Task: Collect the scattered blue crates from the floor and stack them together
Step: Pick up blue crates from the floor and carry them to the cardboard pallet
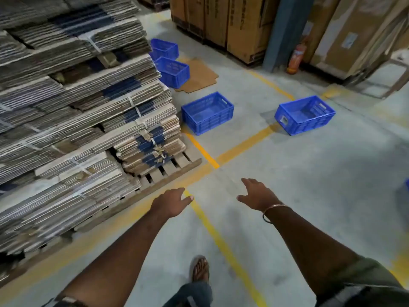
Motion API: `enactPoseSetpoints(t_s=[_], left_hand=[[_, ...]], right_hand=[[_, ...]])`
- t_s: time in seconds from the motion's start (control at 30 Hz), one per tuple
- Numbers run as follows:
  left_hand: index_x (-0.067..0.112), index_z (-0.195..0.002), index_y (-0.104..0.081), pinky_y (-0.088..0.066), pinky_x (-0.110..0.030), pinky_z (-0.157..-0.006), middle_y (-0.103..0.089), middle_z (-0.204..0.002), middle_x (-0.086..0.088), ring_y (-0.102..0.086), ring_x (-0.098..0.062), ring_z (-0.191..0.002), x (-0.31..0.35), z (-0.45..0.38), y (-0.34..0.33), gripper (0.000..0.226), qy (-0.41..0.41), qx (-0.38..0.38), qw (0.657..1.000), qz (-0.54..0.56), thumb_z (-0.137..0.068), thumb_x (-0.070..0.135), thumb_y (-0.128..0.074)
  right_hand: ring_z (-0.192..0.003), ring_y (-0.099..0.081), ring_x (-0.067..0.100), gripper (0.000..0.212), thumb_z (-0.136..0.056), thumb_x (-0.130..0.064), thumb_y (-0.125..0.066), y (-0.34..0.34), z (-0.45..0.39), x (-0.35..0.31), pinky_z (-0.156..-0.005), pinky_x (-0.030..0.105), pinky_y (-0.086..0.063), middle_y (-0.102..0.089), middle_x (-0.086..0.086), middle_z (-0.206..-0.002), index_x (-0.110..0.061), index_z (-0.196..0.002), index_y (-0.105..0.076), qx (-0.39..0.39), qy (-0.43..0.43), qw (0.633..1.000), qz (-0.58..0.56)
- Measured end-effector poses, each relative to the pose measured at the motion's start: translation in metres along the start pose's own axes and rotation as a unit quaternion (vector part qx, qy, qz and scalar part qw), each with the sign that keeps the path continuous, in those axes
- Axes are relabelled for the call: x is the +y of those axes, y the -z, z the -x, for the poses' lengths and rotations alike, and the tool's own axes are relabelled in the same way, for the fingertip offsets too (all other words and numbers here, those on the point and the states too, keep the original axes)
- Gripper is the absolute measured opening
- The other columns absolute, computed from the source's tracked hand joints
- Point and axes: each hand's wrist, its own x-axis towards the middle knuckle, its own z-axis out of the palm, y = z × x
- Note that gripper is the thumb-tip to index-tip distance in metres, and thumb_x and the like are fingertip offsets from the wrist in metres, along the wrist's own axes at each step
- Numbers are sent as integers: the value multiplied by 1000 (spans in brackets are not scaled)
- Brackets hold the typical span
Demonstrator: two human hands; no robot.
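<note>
Several empty blue plastic crates lie apart on the grey floor ahead. The nearest crate [207, 113] sits beside the pallet corner. Another crate [305, 114] lies to its right, tilted. Two more crates stand farther back along the pallet, one [174, 72] on a cardboard sheet and one [164, 49] behind it. A blue sliver of another crate [406, 184] shows at the right edge. My left hand [172, 201] and my right hand [257, 193] reach forward, fingers relaxed, holding nothing, well short of the crates.
A tall stack of bundled flat cardboard [73, 103] on a wooden pallet [168, 168] fills the left. Big cartons [234, 25] and a red fire extinguisher [296, 59] line the back. Yellow floor lines [205, 154] cross the aisle. My sandalled foot [200, 269] steps forward.
</note>
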Motion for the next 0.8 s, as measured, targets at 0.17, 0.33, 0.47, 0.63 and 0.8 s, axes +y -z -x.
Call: enactPoseSetpoints(t_s=[0.17,0.33,0.47,0.63,0.8], left_hand=[[27,-152,-34,-38,-44,-109,-39,-156,-1,-42,-25,-139,38,-80,45,80,-20,-23,1000,6,-88,76,-34],[34,-152,-31,-40,-43,-108,-42,-154,1,-42,-24,-139,83,-171,79,80,-49,-25,998,6,-86,78,-33],[33,-153,-29,-36,-42,-112,-38,-156,4,-36,-19,-144,117,-258,87,95,-56,-15,998,16,-77,90,-25],[21,-154,-30,-28,-41,-116,-23,-162,-7,-21,-22,-150,185,-349,114,71,-27,35,998,-39,-97,62,-38],[23,-154,-28,-27,-45,-116,-20,-163,-7,-18,-24,-151,227,-434,142,74,-4,30,998,-45,-94,67,-34]], right_hand=[[-138,-36,27,75,-85,-53,-56,42,-75,18,-107,46,-38,-33,2,-153,-26,-149,-27,-21,-55,998,-25],[-139,-36,27,77,-85,-52,-57,75,-164,49,-108,46,-38,-32,3,-155,-24,-150,-27,-23,-56,997,-41],[-138,-37,29,79,-84,-55,-58,102,-249,78,-107,47,-39,-34,4,-154,-23,-150,-26,-22,-34,999,-36],[-143,-31,27,81,-84,-60,-55,155,-357,121,-110,44,-36,-31,5,-156,-24,-150,-25,-25,4,1000,12],[-144,-27,27,82,-83,-63,-54,214,-460,152,-111,44,-34,-29,7,-157,-25,-150,-25,-36,34,997,65]])
